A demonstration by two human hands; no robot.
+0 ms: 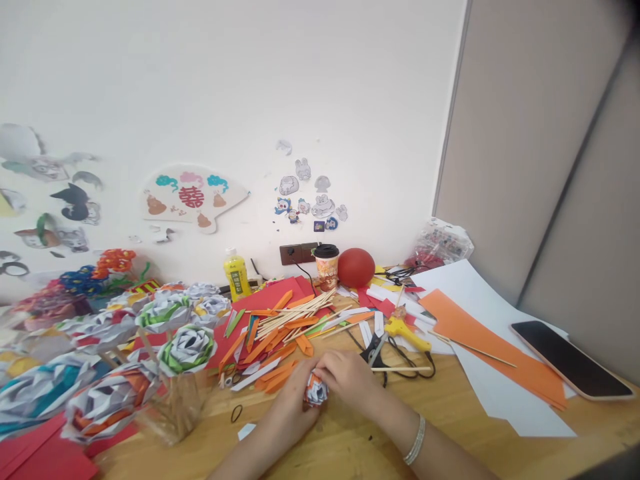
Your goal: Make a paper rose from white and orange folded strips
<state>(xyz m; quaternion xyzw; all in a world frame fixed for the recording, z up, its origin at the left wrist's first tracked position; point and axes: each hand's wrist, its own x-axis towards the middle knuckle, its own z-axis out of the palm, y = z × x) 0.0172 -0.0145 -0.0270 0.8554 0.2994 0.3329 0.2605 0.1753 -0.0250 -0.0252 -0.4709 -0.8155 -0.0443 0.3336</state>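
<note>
Both hands meet low in the middle of the wooden table, closed round a small paper flower of white, orange and grey paper. My left hand cups it from the left. My right hand, a bracelet on its wrist, pinches it from the right. Just beyond the hands lie orange paper strips and thin wooden sticks.
Finished paper flowers stand at the left. Scissors and a yellow glue gun lie right of the hands. An orange sheet on white paper and a phone are at the right. A yellow bottle, cup and red balloon stand by the wall.
</note>
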